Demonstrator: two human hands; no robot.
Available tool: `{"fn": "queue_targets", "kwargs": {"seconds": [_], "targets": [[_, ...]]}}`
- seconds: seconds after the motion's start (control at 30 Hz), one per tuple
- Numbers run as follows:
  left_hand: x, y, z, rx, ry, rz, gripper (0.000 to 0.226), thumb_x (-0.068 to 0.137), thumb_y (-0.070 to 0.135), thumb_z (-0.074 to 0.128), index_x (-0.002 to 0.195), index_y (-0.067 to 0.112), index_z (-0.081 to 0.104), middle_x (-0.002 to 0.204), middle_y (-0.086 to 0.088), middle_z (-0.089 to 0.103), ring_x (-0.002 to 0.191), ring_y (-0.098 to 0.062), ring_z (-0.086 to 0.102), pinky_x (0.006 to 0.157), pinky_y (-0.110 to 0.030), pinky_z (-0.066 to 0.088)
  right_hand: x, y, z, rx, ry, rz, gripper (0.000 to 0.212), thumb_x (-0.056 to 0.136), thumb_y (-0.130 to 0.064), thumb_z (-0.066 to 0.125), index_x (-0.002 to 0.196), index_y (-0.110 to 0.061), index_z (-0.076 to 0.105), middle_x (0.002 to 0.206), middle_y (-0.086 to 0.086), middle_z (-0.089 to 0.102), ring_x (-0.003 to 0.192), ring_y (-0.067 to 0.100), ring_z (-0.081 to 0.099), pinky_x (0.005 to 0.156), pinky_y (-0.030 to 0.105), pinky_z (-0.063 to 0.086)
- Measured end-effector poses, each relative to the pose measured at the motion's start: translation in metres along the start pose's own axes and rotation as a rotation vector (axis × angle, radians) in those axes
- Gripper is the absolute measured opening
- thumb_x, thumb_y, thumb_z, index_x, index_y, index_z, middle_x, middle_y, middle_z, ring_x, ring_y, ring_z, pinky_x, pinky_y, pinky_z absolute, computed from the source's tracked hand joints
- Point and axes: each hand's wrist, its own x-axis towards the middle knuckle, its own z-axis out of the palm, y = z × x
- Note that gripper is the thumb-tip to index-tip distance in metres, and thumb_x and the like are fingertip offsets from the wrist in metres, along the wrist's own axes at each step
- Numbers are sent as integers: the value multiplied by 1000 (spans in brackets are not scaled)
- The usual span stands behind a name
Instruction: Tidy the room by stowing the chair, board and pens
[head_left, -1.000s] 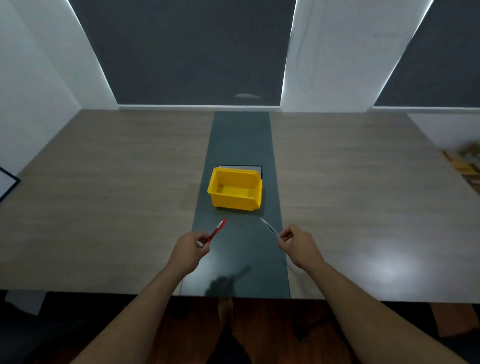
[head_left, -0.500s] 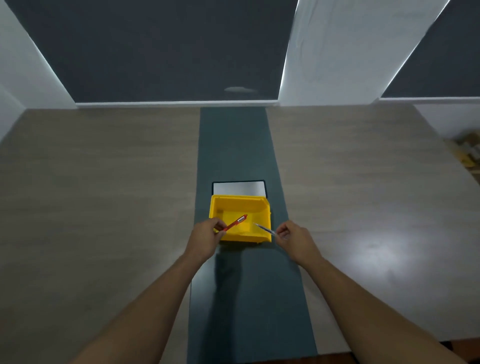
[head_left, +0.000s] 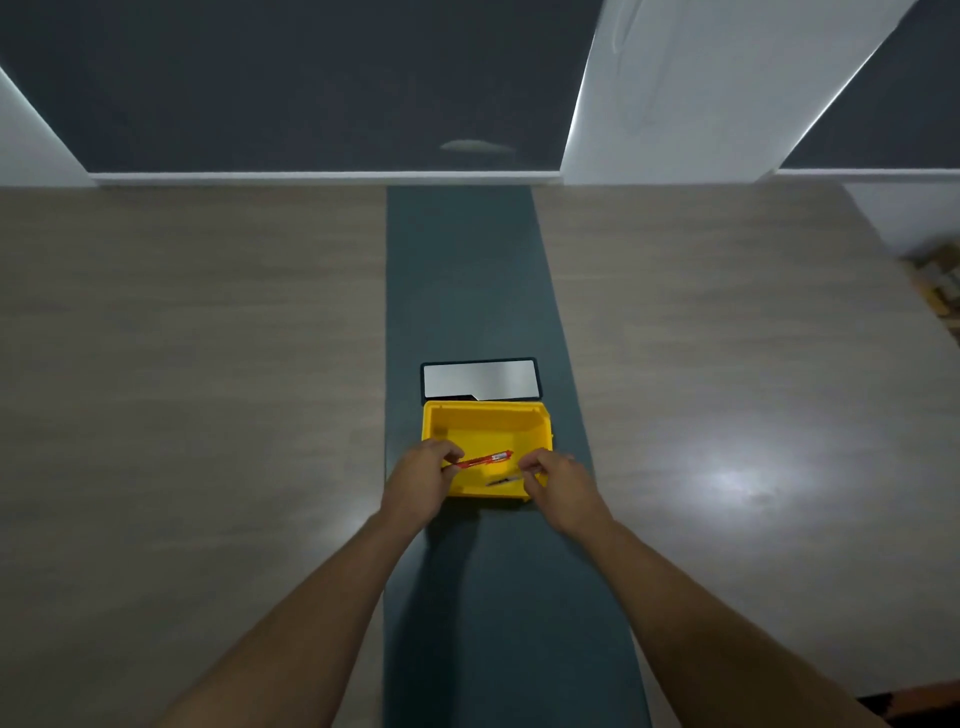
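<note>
A yellow bin (head_left: 485, 423) stands on the dark strip (head_left: 467, 291) down the middle of the wooden table. My left hand (head_left: 421, 480) pinches a red pen (head_left: 485, 459) by its end, the pen lying across the bin's inside. At the bin's front right corner my right hand (head_left: 558, 480) holds a thin dark pen (head_left: 503, 481) low inside the bin. A small white board with a black frame (head_left: 480, 379) lies flat just behind the bin. No chair is in view.
The wooden table (head_left: 182, 364) spreads wide to both sides. Dark blinds and white wall columns rise behind its far edge. Some cardboard clutter (head_left: 940, 286) sits past the right edge.
Both hands have moved forward over the bin and lowered the pens into it. The view has closed in on the table.
</note>
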Motion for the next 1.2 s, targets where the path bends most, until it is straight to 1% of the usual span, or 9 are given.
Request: {"fn": "queue_targets", "kwargs": {"seconds": [0.1, 0.23, 0.33, 0.5, 0.67, 0.77, 0.93, 1.1, 1.2], "targets": [[-1, -1, -1, 7, -18, 17, 34, 102, 29, 67, 134, 20, 69, 135, -4, 69, 122, -25, 63, 106, -40, 53, -2, 0, -5, -95, 53, 20, 27, 103, -30, 63, 129, -26, 72, 129, 5, 69, 130, 26, 51, 105, 46, 48], [-7, 5, -1, 0, -11, 36, 35, 102, 30, 67, 135, 19, 69, 137, -4, 69, 124, -24, 63, 105, -36, 49, -7, 13, -13, -64, 53, 29, 29, 102, -30, 65, 129, -23, 73, 127, 6, 71, 128, 28, 55, 101, 40, 50], [-18, 12, -2, -15, -2, 36, 35, 103, 31, 66, 135, 19, 69, 137, -4, 68, 124, -24, 63, 104, -35, 50, -18, 25, -16, -17, 65, 45, 29, 100, -31, 66, 127, -23, 74, 121, 4, 75, 121, 28, 62, 101, 43, 56], [-47, 28, 0, -24, 19, 36, 35, 103, 33, 66, 136, 20, 68, 138, -2, 67, 123, -23, 63, 101, -33, 49, -35, 53, -13, -9, 64, 15, 40, 93, -53, 59, 122, -31, 74, 120, -6, 76, 120, 23, 65, 101, 48, 57], [-90, 48, 6, -44, 57, 52, 33, 102, 30, 69, 133, 20, 70, 133, -1, 70, 117, -21, 67, 97, -32, 53, -77, 52, -26, 16, 100, -51, 27, 97, -38, 65, 118, -27, 76, 119, -4, 76, 120, 24, 64, 104, 47, 55], [-120, 58, 12, -51, 82, 39, 33, 100, 27, 71, 132, 17, 71, 131, -2, 71, 116, -20, 68, 100, -33, 55, -103, 59, -31, 20, 107, -86, 24, 97, -32, 68, 118, -24, 76, 119, -1, 76, 120, 24, 64, 104, 45, 54], [-170, 75, 30, -23, 103, 35, 33, 100, 29, 70, 130, 17, 71, 129, -2, 72, 117, -21, 68, 97, -32, 51, -149, 78, -36, 12, 124, -116, 26, 98, -30, 69, 121, -19, 75, 120, 3, 76, 121, 25, 64, 106, 40, 53], [-226, 88, 62, -10, 110, 0, 36, 100, 30, 70, 134, 17, 70, 130, 0, 71, 113, -18, 66, 93, -28, 49, -201, 108, -27, 10, 121, -105, 27, 97, -30, 70, 120, -17, 75, 121, 5, 76, 119, 26, 65, 105, 43, 53], [-264, 89, 87, -25, 78, -25, 35, 99, 30, 71, 132, 17, 71, 128, 2, 72, 108, -17, 67, 94, -32, 53, -231, 130, -13, 16, 115, -91, 26, 97, -28, 69, 119, -15, 75, 121, 6, 76, 117, 27, 67, 104, 42, 54]]}}
